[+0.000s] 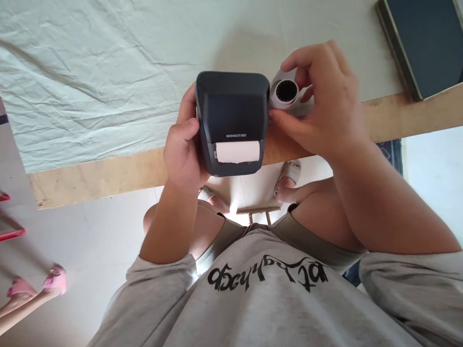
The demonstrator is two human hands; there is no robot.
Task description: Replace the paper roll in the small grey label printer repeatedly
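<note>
My left hand (184, 140) is closed around the left side of a black label printer (235, 113) marked NIIMBOT. A strip of white label paper (238, 152) sticks out of the printer's front slot. Close against the printer's right side is a white rounded device with a black round face (287, 90), which looks like a small camera; a ring of small dots shows on the face. My right hand (321, 91) grips this device, thumb below and fingers above and to the right. The undersides of both things are hidden.
A pale, wrinkled cloth (90, 82) covers the table, whose bare wooden edge (97, 178) runs along the front. A dark flat slab-like object (427, 43) lies at the far right. Another person's feet in pink sandals (54, 279) are on the floor at lower left.
</note>
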